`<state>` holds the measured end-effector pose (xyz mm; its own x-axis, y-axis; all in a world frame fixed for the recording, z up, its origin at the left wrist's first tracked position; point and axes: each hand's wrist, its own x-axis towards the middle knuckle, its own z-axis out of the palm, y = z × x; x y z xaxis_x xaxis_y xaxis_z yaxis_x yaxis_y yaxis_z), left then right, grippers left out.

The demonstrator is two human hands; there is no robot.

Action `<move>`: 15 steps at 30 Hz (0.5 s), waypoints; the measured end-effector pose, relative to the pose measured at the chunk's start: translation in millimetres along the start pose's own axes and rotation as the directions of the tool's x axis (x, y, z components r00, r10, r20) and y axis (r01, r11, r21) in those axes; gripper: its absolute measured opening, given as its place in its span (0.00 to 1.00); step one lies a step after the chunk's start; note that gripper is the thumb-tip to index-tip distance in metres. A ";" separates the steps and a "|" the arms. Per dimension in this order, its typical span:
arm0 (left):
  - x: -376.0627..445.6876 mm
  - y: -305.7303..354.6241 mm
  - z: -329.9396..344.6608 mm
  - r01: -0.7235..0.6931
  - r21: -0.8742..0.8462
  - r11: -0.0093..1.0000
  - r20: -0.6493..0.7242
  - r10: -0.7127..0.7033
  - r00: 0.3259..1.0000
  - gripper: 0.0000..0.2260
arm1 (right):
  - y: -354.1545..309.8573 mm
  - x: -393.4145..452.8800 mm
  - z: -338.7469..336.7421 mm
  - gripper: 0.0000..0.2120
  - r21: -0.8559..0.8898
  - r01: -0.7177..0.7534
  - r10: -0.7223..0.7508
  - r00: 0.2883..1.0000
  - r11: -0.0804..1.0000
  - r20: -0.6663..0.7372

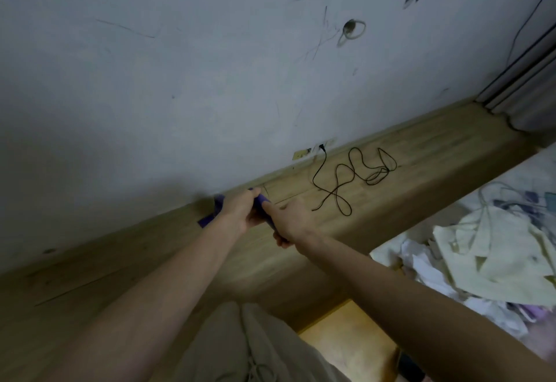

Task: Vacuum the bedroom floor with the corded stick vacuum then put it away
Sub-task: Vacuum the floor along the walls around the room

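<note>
Both my hands, left (237,211) and right (287,220), grip purple vacuum handle (261,201); tangled black cord (355,177) lies right of grip, clothes pile (481,255) farther right.

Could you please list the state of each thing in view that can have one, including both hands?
Left hand: gripping the purple vacuum handle.
Right hand: gripping the same handle, just below the left.
Purple vacuum handle: held by both hands, mostly hidden.
Black cord: plugged in, lying in loose loops on the wooden floor.
Wall socket: in use, cord plugged in.
Clothes pile: crumpled in a heap at the right.
</note>
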<state>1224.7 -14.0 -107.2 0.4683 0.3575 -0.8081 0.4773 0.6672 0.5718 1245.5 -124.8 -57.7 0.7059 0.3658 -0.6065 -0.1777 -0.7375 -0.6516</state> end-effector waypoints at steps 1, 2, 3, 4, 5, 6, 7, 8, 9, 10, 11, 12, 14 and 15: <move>2.5 -1.3 -2.7 -0.002 -0.005 1.000 -0.021 0.002 1.000 0.13 | 3.0 0.6 5.7 0.22 0.016 0.000 0.000 1.000 1.000 0.006; 5.9 -1.7 -6.4 -0.005 -0.009 1.000 -0.043 0.005 0.999 0.14 | 4.1 1.7 11.1 0.22 0.035 0.000 0.000 1.000 0.999 0.013; 9.6 -1.0 -9.9 -0.004 0.000 1.000 -0.075 0.004 0.997 0.16 | 3.0 3.0 15.8 0.22 0.047 -0.006 0.004 1.000 0.999 0.023; 14.0 1.0 -12.5 -0.008 0.023 1.000 -0.092 0.010 0.996 0.18 | -0.2 4.6 19.6 0.23 0.046 -0.014 0.012 0.999 0.999 0.034; 16.4 4.4 -14.0 -0.010 0.041 0.999 -0.096 0.013 0.995 0.19 | -4.4 5.8 22.3 0.23 0.034 -0.020 0.019 0.999 0.999 0.043; 15.0 7.4 -14.6 -0.012 0.050 0.999 -0.095 0.017 0.995 0.17 | -8.6 6.7 24.3 0.23 0.017 -0.023 0.022 0.999 1.000 0.047; 11.7 9.0 -14.9 -0.015 0.073 0.997 -0.104 0.022 0.994 0.14 | -11.4 6.2 25.8 0.23 0.005 -0.024 0.024 0.998 1.000 0.052; 7.3 9.1 -14.9 -0.021 0.104 0.994 -0.110 0.033 0.993 0.09 | -12.7 4.3 26.8 0.22 0.004 -0.023 0.023 0.998 1.000 0.058; 4.2 8.1 -15.9 -0.020 0.132 0.991 -0.113 0.035 0.993 0.06 | -12.3 1.2 27.6 0.21 0.006 -0.024 0.023 0.998 1.000 0.066; 4.6 4.5 -18.2 -0.020 0.155 0.988 -0.107 0.037 0.994 0.06 | -10.1 -2.7 28.2 0.20 0.008 -0.024 0.023 0.997 1.000 0.073; 3.3 0.6 -20.7 -0.014 0.172 0.985 -0.097 0.031 0.995 0.06 | -7.9 -6.9 28.6 0.20 0.006 -0.024 0.024 0.997 1.000 0.077; 3.9 -3.5 -23.9 -0.018 0.182 0.983 -0.092 0.035 0.995 0.06 | -5.6 -10.8 28.7 0.19 0.005 -0.024 0.024 0.996 1.000 0.081; 8.9 -7.4 -28.0 -0.020 0.196 0.980 -0.096 0.040 0.995 0.10 | -4.5 -13.7 27.2 0.19 0.011 -0.011 0.010 0.997 1.000 0.075; 9.7 -6.4 -28.4 -0.019 0.195 0.981 -0.097 0.038 0.995 0.12 | -5.6 -12.3 26.2 0.19 0.017 -0.001 0.000 0.998 1.000 0.062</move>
<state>1205.1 3.8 -122.7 0.4116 0.4447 -0.7955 0.6043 0.5202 0.6035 1219.8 -110.2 -58.6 0.6624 0.4003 -0.6333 -0.1897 -0.7281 -0.6587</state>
